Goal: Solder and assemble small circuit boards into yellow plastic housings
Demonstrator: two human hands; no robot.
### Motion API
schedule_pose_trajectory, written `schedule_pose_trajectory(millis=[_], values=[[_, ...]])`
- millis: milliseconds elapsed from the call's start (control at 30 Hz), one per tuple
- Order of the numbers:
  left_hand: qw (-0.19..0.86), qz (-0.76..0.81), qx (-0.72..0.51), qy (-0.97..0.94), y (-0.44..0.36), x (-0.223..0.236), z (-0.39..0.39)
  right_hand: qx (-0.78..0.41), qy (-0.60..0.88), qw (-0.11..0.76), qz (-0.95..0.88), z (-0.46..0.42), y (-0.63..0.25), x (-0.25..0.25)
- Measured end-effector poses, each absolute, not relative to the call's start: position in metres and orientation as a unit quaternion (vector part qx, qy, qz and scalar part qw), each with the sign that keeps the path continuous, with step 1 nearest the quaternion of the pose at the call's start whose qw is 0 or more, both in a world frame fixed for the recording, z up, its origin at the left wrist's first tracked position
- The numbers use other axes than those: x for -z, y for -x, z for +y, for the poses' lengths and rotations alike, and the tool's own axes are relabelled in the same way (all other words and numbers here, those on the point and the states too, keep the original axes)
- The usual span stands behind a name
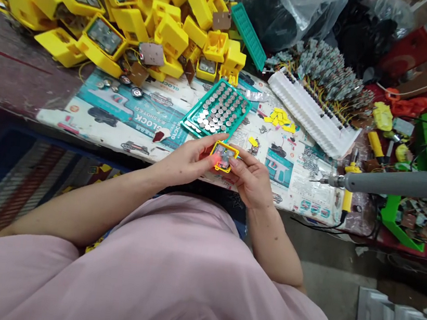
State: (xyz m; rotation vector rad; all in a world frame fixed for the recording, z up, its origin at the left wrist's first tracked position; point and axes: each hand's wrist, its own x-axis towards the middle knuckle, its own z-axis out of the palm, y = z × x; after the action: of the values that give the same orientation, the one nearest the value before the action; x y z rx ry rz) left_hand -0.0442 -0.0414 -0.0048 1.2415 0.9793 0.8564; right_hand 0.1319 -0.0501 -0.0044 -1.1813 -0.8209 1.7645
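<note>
Yellow case (229, 169) is in both your hands, dead center of the clock, at the table's near edge, open face up, round grey pieces inside. Your left hand (185, 160) is clamped on it from 9 o'clock, thumb on the face, red light (217, 158) glowing right by the thumb tip. Your right hand (255, 184) grips from between 3 and 4, thumb on the face, fingers wrapped around the right edge. Far fingertips hidden, can't tell exact contact.

Around the case: green tray (239, 123) of silver button cells (220, 111) at 12, just beyond your left fingers. Heap of yellow housings (172, 36) at 11. Loose round silver pieces near 10. Small yellow pieces (278, 117) between 1 and 2; white rack (310, 112) at 2. Grey pen-shaped tool (391, 181) at 3, tip toward you.
</note>
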Motion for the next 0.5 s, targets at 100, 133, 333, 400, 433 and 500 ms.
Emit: schedule_pose_trajectory(millis=[100, 133, 333, 400, 433, 500], values=[[0.641, 0.42, -0.372, -0.523, 0.046, 0.003, -0.041, -0.709, 0.466, 0.423, -0.318, -0.049, -0.132, 0.003], [0.647, 0.417, -0.368, -0.522, 0.047, 0.002, -0.041, -0.71, 0.464, 0.423, -0.32, -0.049, -0.131, 0.003], [0.418, 0.422, -0.338, -0.73, 0.057, -0.003, -0.047, -0.694, 0.467, 0.427, -0.343, -0.052, -0.129, 0.004], [0.319, 0.392, -0.328, -0.798, 0.058, -0.001, -0.05, -0.696, 0.464, 0.405, -0.369, -0.054, -0.132, 0.002], [0.301, 0.381, -0.323, -0.813, 0.059, 0.0, -0.051, -0.693, 0.461, 0.384, -0.398, -0.054, -0.135, 0.001], [0.321, 0.389, -0.319, -0.802, 0.06, 0.003, -0.053, -0.636, 0.478, 0.342, -0.5, -0.05, -0.144, -0.004]])
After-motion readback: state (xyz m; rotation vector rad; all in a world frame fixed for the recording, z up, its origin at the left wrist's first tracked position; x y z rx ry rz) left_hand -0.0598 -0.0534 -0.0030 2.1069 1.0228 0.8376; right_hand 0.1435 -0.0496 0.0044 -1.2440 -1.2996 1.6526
